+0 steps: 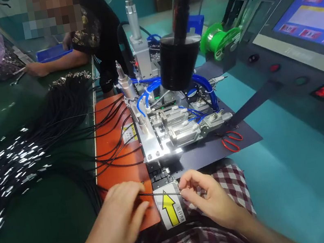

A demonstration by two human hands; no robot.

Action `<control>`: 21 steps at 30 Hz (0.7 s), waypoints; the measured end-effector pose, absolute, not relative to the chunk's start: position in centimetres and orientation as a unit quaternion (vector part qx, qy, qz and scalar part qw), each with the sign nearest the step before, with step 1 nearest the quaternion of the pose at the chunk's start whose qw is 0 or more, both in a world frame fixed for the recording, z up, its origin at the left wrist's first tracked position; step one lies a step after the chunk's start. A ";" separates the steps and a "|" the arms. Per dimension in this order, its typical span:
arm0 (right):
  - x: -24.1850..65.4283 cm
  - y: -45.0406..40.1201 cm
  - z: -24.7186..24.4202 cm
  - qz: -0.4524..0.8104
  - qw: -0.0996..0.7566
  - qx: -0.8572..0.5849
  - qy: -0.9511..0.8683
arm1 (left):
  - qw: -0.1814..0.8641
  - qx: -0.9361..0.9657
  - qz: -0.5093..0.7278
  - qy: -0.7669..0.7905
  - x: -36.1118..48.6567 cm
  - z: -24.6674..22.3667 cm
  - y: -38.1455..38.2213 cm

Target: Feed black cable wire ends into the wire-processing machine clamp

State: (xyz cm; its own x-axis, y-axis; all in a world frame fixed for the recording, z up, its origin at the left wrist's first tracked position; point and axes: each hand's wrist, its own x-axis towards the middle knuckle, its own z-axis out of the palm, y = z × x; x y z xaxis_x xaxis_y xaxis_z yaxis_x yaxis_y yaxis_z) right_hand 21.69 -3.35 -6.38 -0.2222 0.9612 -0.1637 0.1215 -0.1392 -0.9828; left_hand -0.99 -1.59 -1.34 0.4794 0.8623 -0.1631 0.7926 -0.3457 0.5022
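A thin black cable (pixel 158 194) runs between my two hands, above a white label with a yellow arrow (pixel 169 209). My left hand (pixel 122 207) is curled over the cable at the edge of the orange plate (pixel 115 139); its thumb stands a little apart from the fingers. With thumb and forefinger, my right hand (pixel 207 197) pinches the cable's end, which is mostly hidden by the fingertips. Just beyond both hands stands a metal machine (pixel 166 129) with blue air tubes, and several black cables lead into its left side.
Bundles of black cables (pixel 62 101) with shiny ends lie on the dark green table (pixel 57 222) at left. Red-handled scissors (pixel 232 141) rest on the dark plate. A black lamp (pixel 178 62) hangs over the machine. A green spool (pixel 220 41) and a screen panel (pixel 312 17) are at right; a co-worker (pixel 93 29) is across.
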 end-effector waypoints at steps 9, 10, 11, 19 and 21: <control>22.1 -2.5 -6.6 0.660 0.432 -0.453 -0.415 | 0.471 0.733 0.168 0.460 4.1 -2.6 -0.1; 22.1 -2.4 -6.6 0.665 0.437 -0.449 -0.406 | 0.489 0.713 0.179 0.470 3.9 -2.8 0.1; 22.0 -2.2 -6.6 0.671 0.438 -0.445 -0.400 | 0.502 0.699 0.185 0.475 3.8 -2.9 0.2; 20.8 -1.6 -6.8 0.689 0.445 -0.420 -0.388 | 0.531 0.660 0.201 0.492 3.8 -3.4 -0.2; 20.6 -1.6 -7.0 0.686 0.450 -0.422 -0.387 | 0.534 0.655 0.205 0.494 3.8 -3.5 -0.3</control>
